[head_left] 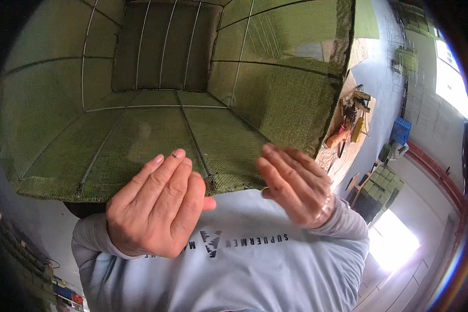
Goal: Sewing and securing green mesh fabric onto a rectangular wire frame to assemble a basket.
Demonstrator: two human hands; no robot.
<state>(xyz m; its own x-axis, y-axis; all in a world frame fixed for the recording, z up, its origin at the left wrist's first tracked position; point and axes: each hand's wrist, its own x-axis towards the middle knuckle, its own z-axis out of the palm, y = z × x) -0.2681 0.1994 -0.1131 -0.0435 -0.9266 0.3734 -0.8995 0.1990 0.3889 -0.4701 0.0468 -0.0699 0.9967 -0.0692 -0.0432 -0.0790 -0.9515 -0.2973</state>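
Observation:
A large box-shaped frame covered in green mesh [151, 140] opens toward me, with thin metal rods and dark seams along its walls. My left hand [156, 205] lies over its near lower edge, fingers stretched out and side by side, thumb showing at the right. A small dark speck sits on one fingertip. Farther right, my right hand [296, 184] is at the same edge near the corner, fingers extended and slightly blurred, thumb partly tucked below. Neither hand shows anything held; the palms are hidden.
Right of the frame, a wooden board [340, 151] carries hand tools, among them an orange-handled tool [338, 137] and a yellow one [358, 130]. Beyond are a blue crate [401, 131], stacked green blocks [380, 188] and a red pipe [434, 174] on the wall.

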